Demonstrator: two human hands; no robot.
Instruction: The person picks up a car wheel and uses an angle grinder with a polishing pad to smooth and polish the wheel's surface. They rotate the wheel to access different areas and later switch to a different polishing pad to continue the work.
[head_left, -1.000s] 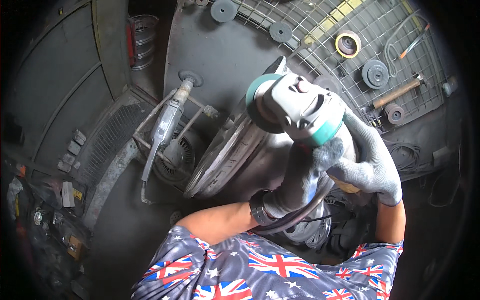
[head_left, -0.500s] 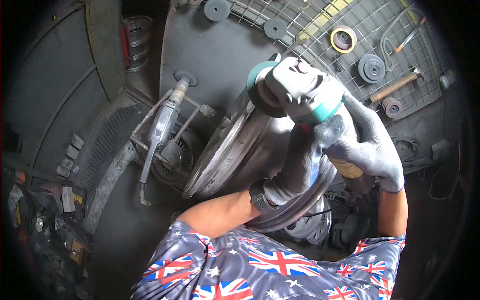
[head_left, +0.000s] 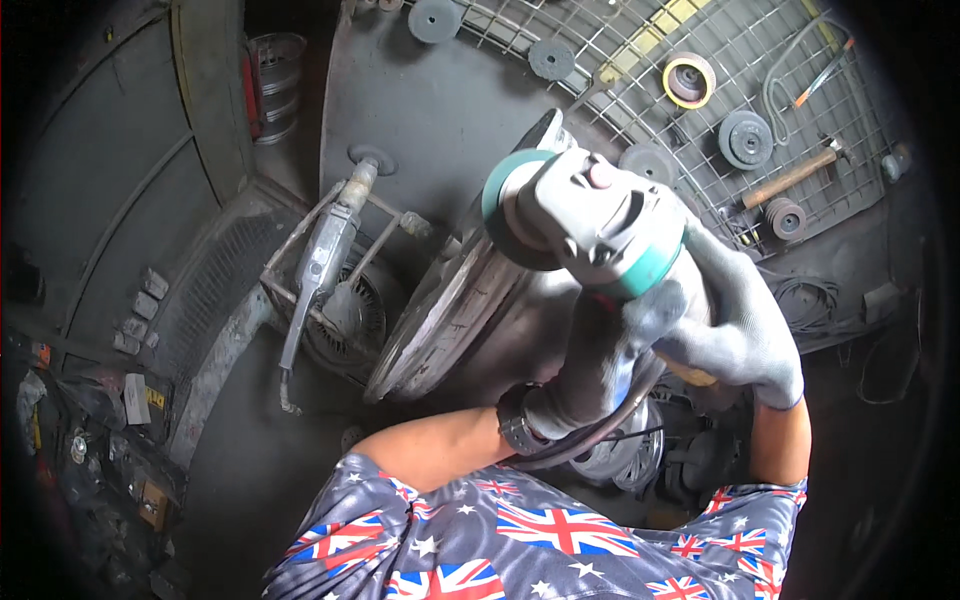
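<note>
Left hand (head_left: 605,358) and right hand (head_left: 735,325): gloved fingers gripped the grinder (head_left: 590,215) | grinder hung by the upper end of the wheel (head_left: 445,325), contact unclear | versus half a second earlier: grinder sat lower in view

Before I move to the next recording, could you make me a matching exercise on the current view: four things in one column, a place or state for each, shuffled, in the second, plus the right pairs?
Things
1. grinder
2. hammer
3. watch
4. long grey tool

Places or states
A. dark, worn on the left arm
B. at the metal frame, over on the left side of the picture
C. held by the gloved left hand and right hand
D. wooden-handled, on the wire mesh

Right pairs: 1-C, 2-D, 3-A, 4-B
</note>
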